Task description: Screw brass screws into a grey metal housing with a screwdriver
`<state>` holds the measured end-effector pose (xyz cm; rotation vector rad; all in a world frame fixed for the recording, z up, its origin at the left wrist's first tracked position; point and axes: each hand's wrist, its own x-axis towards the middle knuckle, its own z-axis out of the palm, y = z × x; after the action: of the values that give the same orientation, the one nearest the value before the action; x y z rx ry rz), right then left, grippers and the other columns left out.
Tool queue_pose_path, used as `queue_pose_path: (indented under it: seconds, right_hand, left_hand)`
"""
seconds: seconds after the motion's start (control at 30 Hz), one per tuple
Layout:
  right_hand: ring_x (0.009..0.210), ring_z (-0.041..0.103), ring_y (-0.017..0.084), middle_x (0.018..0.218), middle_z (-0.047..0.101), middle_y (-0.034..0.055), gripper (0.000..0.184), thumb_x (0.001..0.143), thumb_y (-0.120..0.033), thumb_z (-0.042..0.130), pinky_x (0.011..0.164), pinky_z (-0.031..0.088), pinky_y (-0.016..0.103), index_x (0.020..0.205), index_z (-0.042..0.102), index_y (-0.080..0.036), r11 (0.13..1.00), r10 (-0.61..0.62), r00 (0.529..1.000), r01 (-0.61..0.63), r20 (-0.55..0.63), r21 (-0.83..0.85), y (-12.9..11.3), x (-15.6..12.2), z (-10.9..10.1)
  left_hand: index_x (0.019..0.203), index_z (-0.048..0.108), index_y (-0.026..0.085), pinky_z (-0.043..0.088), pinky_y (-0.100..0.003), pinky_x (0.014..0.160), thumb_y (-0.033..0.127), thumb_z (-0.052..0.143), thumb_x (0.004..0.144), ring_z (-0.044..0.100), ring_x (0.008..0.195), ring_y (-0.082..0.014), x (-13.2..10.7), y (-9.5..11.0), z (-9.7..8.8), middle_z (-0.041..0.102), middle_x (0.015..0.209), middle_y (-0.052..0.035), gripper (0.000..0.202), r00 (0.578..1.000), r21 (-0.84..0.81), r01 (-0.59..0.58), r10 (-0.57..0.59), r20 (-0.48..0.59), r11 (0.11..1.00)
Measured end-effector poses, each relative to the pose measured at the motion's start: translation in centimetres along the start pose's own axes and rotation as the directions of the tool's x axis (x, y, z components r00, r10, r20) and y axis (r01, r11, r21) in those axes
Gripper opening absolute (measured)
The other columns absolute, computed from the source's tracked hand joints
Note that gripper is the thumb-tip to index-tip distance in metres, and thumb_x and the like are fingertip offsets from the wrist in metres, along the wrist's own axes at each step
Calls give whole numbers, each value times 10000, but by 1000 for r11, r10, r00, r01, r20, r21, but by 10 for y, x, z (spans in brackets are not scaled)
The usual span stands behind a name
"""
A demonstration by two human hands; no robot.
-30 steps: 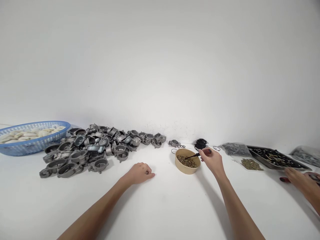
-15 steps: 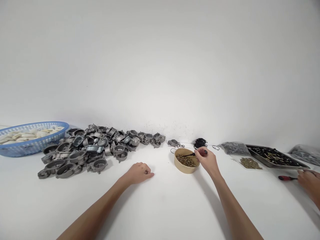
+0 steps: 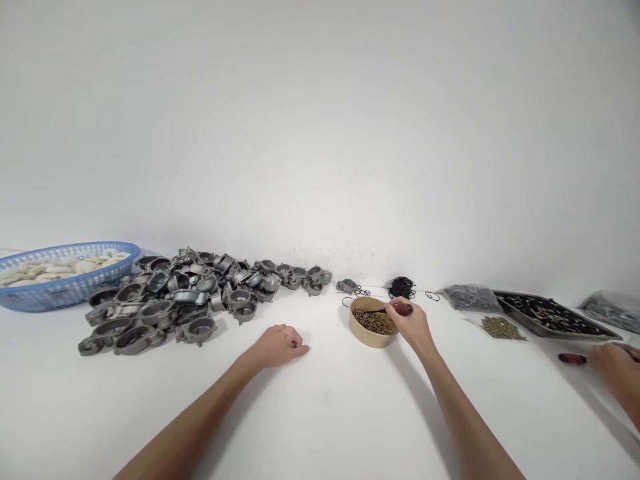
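We count one blue basket (image 3: 65,283), one tan bowl (image 3: 373,329) of small brass screws, one metal tray (image 3: 550,315), one big heap of grey metal housings (image 3: 190,293), too many to count. Two red-handled screwdrivers (image 3: 400,309) (image 3: 570,359). Three hands: left hand (image 3: 277,345), right hand (image 3: 411,325), one co-worker's hand (image 3: 613,367).

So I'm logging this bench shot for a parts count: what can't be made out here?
Head view only:
- Tool tip in the right hand: buried among the bowl's brass bits.
- Left hand: fisted, contents hidden.
- Metal tray contents: too small.
- Another person's hand: cut off by the right edge.
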<state>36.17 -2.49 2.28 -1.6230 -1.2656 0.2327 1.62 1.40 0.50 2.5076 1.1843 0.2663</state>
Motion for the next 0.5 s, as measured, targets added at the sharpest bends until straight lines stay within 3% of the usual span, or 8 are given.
queue_pose_path:
  seconds: [0.5]
  right_hand:
    - [478, 610, 202, 499, 625, -10, 215, 716, -438, 649, 525, 456, 294, 698, 655, -224, 997, -4, 1000, 4, -2, 71, -6, -4, 2]
  left_hand:
    - [512, 253, 202, 311, -290, 699, 444, 440, 863, 370, 586, -174, 1, -1, 1, 288, 517, 18, 466, 1000, -1, 8, -8, 2, 1000]
